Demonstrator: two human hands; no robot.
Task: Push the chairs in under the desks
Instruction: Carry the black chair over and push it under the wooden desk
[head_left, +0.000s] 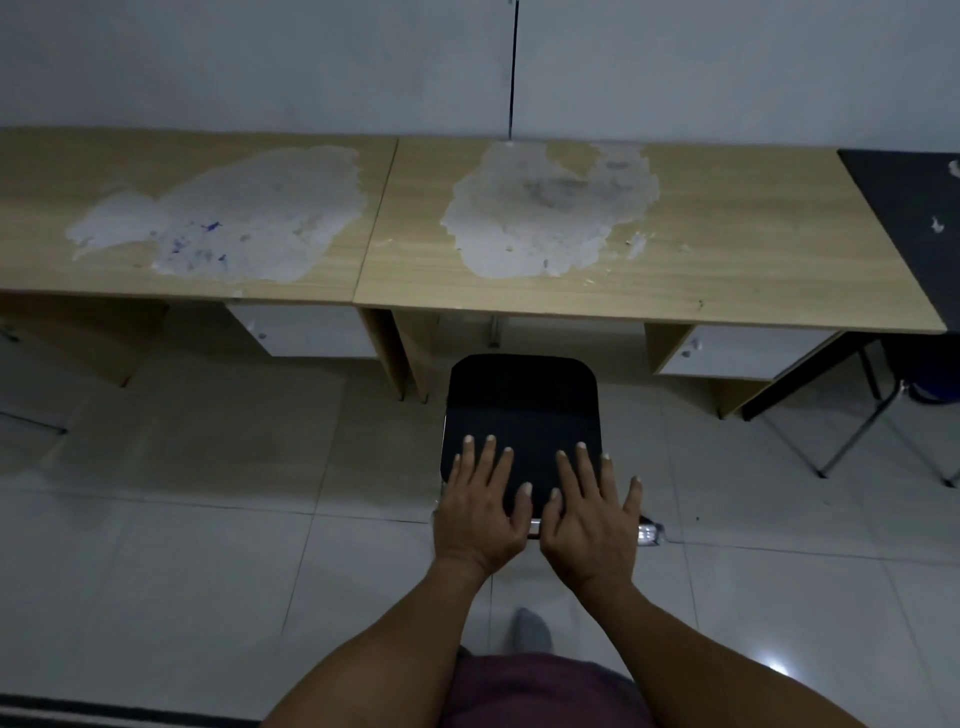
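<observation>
On chair (522, 410) seat facing desk (675, 280): left hand (480, 512) & right hand (589, 525), fingers flat, gripping nothing.

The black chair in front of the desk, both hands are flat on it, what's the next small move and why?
Probably a straight push forward. The left hand and right hand press flat on the near part of the black chair, which stands wholly out on the floor. It is lined up with the open knee space of the right-hand wooden desk, between its side panel and the drawer unit.
</observation>
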